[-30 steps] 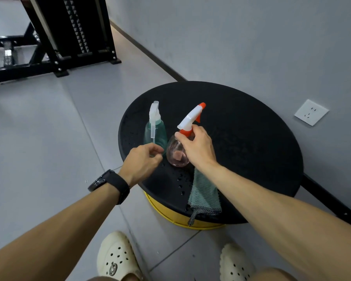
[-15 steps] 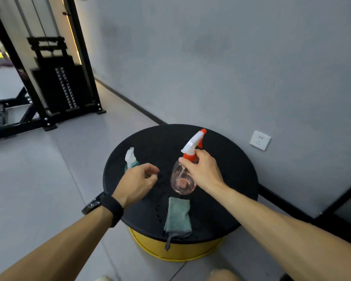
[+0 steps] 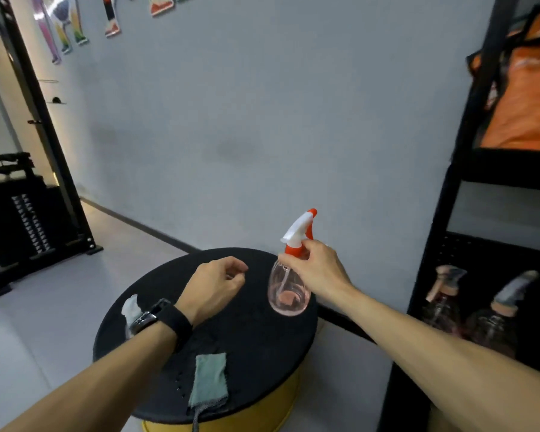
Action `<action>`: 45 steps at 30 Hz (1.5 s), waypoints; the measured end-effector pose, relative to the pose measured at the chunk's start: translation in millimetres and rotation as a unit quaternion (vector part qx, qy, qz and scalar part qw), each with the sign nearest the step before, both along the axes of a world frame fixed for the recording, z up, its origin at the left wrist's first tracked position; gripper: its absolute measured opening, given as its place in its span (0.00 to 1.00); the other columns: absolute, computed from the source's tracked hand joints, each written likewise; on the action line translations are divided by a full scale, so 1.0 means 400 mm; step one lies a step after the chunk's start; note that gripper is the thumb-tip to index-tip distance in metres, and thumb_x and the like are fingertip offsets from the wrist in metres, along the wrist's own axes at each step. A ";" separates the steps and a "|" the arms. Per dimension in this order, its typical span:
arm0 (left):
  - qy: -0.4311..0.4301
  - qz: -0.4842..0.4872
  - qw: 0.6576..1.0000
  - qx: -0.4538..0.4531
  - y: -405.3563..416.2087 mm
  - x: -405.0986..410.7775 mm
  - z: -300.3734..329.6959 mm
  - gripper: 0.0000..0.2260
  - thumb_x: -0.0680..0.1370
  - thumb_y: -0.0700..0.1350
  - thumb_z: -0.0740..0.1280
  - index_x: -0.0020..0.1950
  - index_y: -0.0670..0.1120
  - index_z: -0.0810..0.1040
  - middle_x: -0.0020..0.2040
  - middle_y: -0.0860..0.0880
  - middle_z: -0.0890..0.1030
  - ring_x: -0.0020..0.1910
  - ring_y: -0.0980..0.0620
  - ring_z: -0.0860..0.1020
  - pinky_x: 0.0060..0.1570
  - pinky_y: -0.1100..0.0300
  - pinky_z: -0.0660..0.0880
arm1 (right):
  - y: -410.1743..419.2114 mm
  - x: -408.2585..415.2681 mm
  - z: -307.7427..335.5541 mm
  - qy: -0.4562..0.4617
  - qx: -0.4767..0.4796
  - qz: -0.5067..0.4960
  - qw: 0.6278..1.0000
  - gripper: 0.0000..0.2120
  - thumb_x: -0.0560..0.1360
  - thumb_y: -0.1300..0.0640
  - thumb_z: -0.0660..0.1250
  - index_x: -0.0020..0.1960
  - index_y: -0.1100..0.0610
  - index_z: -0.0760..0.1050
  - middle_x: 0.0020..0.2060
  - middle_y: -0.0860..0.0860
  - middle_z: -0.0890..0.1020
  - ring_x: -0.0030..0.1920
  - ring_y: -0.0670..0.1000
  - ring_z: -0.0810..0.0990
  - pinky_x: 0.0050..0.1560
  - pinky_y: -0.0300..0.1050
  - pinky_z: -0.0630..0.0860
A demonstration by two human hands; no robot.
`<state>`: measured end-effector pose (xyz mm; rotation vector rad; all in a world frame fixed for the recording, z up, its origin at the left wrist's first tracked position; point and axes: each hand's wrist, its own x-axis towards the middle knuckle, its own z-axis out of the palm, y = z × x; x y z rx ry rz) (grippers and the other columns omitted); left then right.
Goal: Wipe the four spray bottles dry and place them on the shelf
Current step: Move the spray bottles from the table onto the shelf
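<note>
Right hand [image 3: 317, 271] grips the pink bottle [image 3: 289, 291] by its neck, left hand [image 3: 214, 286] loosely curled, empty. Two bottles [image 3: 443, 302] look shelved; one [image 3: 131, 310] remains on the worktop [image 3: 256, 344].

A round black table [image 3: 256, 353] carries a green cloth [image 3: 208, 381].

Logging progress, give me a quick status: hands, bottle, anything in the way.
Right hand grips pink bottle by its neck, lifted. Left hand loosely curled, empty. Two bottles already on shelf. Path looks clear.
</note>
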<state>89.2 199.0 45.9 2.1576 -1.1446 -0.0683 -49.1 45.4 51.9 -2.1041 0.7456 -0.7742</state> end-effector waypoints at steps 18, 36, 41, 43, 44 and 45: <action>0.000 -0.204 0.979 -0.025 -0.300 -0.414 0.074 0.09 0.81 0.45 0.64 0.59 0.50 0.81 0.53 0.56 0.82 0.48 0.61 0.80 0.42 0.74 0.73 | -0.158 -0.634 0.130 0.016 -0.051 -0.170 0.984 0.09 0.70 0.46 0.73 0.45 0.50 0.80 0.41 0.45 0.83 0.42 0.43 0.81 0.44 0.43 0.76; -0.003 -0.307 0.952 -0.010 -0.553 -0.660 0.022 0.11 0.80 0.42 0.65 0.61 0.47 0.81 0.56 0.52 0.84 0.54 0.55 0.81 0.52 0.68 0.74 | -0.323 -0.857 -0.029 0.048 0.002 -0.230 0.972 0.07 0.71 0.49 0.74 0.42 0.52 0.80 0.38 0.48 0.83 0.40 0.44 0.82 0.42 0.43 0.77; 0.003 -0.320 0.948 -0.005 -0.612 -0.689 -0.009 0.11 0.80 0.42 0.65 0.60 0.47 0.82 0.51 0.53 0.84 0.50 0.55 0.80 0.59 0.61 0.74 | -0.373 -0.858 -0.076 0.048 0.019 -0.244 0.968 0.07 0.71 0.49 0.74 0.43 0.52 0.80 0.39 0.47 0.83 0.41 0.45 0.82 0.42 0.43 0.76; -0.005 -0.318 0.948 -0.011 -0.632 -0.692 -0.025 0.10 0.79 0.42 0.65 0.59 0.47 0.82 0.47 0.56 0.82 0.48 0.56 0.79 0.63 0.56 0.73 | -0.394 -0.856 -0.093 0.048 0.019 -0.253 0.966 0.08 0.71 0.49 0.74 0.44 0.53 0.80 0.39 0.47 0.83 0.41 0.45 0.81 0.41 0.42 0.75; -0.003 -0.319 0.948 -0.013 -0.639 -0.694 -0.033 0.10 0.80 0.42 0.65 0.59 0.47 0.82 0.48 0.55 0.82 0.48 0.57 0.79 0.61 0.59 0.73 | -0.403 -0.856 -0.099 0.050 0.019 -0.256 0.965 0.08 0.71 0.50 0.74 0.44 0.53 0.80 0.39 0.48 0.83 0.41 0.45 0.81 0.40 0.41 0.74; 0.003 -0.321 0.947 -0.014 -0.644 -0.696 -0.039 0.10 0.80 0.42 0.65 0.59 0.46 0.82 0.49 0.55 0.83 0.48 0.57 0.79 0.58 0.61 0.74 | -0.412 -0.855 -0.104 0.051 0.020 -0.258 0.965 0.08 0.72 0.50 0.73 0.45 0.54 0.80 0.40 0.48 0.83 0.41 0.45 0.81 0.41 0.41 0.75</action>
